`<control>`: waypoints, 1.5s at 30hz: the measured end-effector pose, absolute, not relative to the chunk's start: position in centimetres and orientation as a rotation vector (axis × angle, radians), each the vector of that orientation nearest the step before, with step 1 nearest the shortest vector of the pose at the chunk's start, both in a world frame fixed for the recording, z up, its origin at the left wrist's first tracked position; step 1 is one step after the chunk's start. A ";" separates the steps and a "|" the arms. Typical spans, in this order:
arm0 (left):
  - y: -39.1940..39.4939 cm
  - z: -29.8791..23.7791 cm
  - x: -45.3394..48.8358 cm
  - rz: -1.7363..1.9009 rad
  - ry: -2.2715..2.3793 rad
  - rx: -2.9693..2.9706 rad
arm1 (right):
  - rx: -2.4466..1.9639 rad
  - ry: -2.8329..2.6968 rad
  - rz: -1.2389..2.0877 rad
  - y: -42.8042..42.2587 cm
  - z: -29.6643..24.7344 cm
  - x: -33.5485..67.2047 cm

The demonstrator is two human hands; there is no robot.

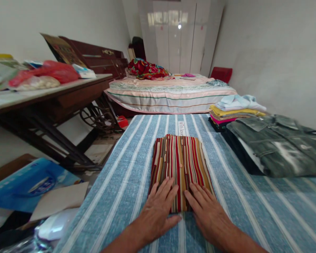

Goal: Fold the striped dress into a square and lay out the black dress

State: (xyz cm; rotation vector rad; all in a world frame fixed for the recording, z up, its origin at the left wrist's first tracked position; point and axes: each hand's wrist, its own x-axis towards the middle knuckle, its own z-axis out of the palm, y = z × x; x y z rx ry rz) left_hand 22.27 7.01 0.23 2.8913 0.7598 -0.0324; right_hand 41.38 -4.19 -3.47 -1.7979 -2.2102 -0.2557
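A folded striped shirt (181, 154) in red, tan, cream and black lies flat on the blue-and-white striped cloth (126, 168). Its front buttons face up. My left hand (160, 205) rests flat on the shirt's near left part, fingers stretched forward, thumb beside the near edge. On the near right part lies my right hand (206, 207), also flat with its fingers extended. Neither hand grips the fabric. The palms hide the shirt's near corners.
To the right are a folded dark green denim jacket (284, 144) and a stack of folded clothes (235, 110). A bed (171, 93) stands beyond the cloth's far edge. At left are a sewing machine table (68, 93) with bags on it and a blue box (34, 184) below.
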 end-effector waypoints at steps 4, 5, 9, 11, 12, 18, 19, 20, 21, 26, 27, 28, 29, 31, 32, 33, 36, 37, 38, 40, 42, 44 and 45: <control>6.5 -1.6 21.2 0.080 0.807 2.988 | -1.781 -2.157 -0.514 -3.7 -4.4 41.6; 6.4 -1.7 21.2 0.077 0.823 2.997 | -1.785 -2.146 -0.564 -3.5 -4.4 41.7; 6.3 -1.0 21.8 -0.029 0.856 3.027 | -1.842 -2.157 -0.625 -2.9 -4.3 42.1; 6.4 -0.3 22.2 -0.121 0.875 3.047 | -1.885 -2.158 -0.572 -2.6 -4.1 42.2; 6.6 0.1 22.4 -0.145 0.879 3.062 | -1.901 -2.149 -0.546 -2.5 -3.8 42.2; 6.1 1.5 21.7 -0.012 0.825 3.222 | -1.855 -2.093 -0.612 -3.6 -1.3 42.2; 5.6 1.0 21.2 0.046 0.822 3.245 | -1.812 -2.089 -0.644 -4.3 -1.3 42.2; 4.9 0.1 20.6 0.117 0.822 3.258 | -1.768 -2.072 -0.675 -5.0 -1.6 42.0; 4.2 -0.9 19.9 0.173 0.799 3.265 | -1.719 -2.055 -0.703 -5.8 -2.2 41.9; 2.0 -3.7 17.7 -0.107 0.656 3.119 | -1.561 -2.018 -0.798 -8.1 -5.5 41.4; 2.3 -2.8 17.8 -0.192 0.641 3.049 | -1.564 -2.021 -0.788 -8.1 -5.8 41.3; 2.8 -1.4 18.1 -0.257 0.619 2.968 | -1.574 -2.019 -0.769 -8.0 -5.9 41.3; 3.6 0.4 18.6 -0.282 0.560 2.882 | -1.586 -2.012 -0.744 -7.9 -5.9 41.2; 5.5 4.2 20.7 -0.188 0.477 2.699 | -1.604 -1.997 -0.707 -7.6 -6.0 41.0; 6.5 5.8 22.2 -0.144 0.444 2.596 | -1.622 -1.987 -0.701 -7.5 -6.1 40.9; 7.6 6.9 24.0 -0.110 0.428 2.509 | -1.645 -1.975 -0.701 -7.5 -6.3 40.8; 10.0 6.9 29.6 0.007 0.289 2.347 | -1.668 -2.024 -0.703 -7.6 -7.0 40.7; 10.5 6.1 31.1 0.038 0.239 2.333 | -1.657 -2.047 -0.702 -7.6 -7.0 40.9; 10.8 5.0 32.4 0.043 0.178 2.333 | -1.638 -2.083 -0.692 -7.6 -6.8 41.1; 11.0 2.8 33.8 0.040 0.059 2.365 | -1.564 -2.175 -0.659 -7.3 -5.7 41.7; 10.8 1.3 34.0 0.068 -0.035 2.398 | -1.522 -2.276 -0.539 -6.6 -3.5 42.6; 10.8 0.8 33.6 0.101 -0.087 2.359 | -1.522 -2.415 -0.245 -5.5 -0.2 43.6; 11.0 0.8 33.5 0.096 -0.089 2.293 | -1.502 -2.513 -0.015 -4.7 1.8 44.2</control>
